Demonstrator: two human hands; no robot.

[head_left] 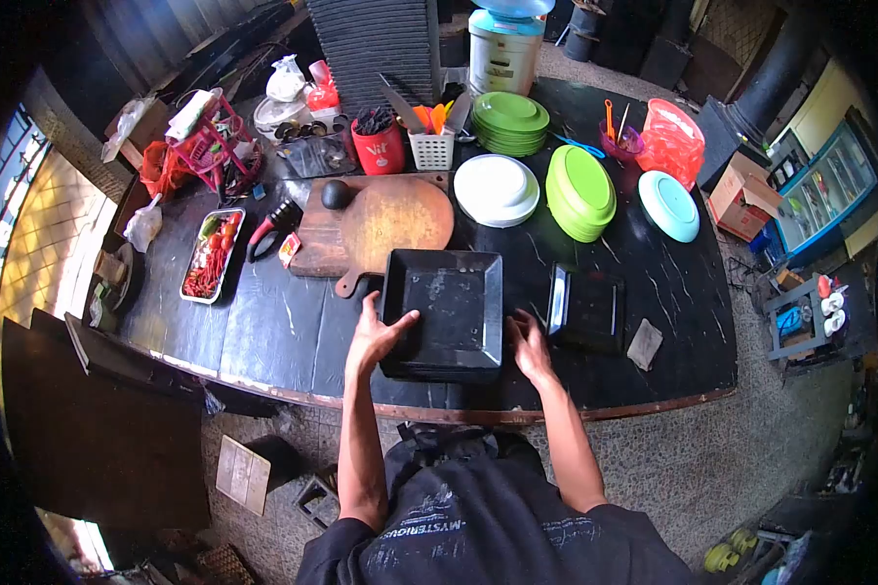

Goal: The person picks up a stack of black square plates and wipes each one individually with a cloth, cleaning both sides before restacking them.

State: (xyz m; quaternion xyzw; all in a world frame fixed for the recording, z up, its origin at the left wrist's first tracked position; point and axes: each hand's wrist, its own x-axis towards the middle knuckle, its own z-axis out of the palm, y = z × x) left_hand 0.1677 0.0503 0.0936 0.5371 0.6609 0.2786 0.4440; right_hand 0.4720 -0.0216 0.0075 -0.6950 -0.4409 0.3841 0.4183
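Observation:
A stack of black square plates stands at the table's near side, in front of me. My left hand is at its left side, thumb laid over the rim and fingers along the outer edge. On the other side, my right hand is right at the stack's edge with its fingers apart and slightly bent. Just right of that hand lies another black rectangular dish. A wooden cutting board with a round handle end reaches close to the stack's far left corner.
White plates, green oval plates and light blue plates stand beyond the stack. A tray of chilies and tomatoes lies left. A utensil basket holds knives. A grey flat piece lies near the right edge.

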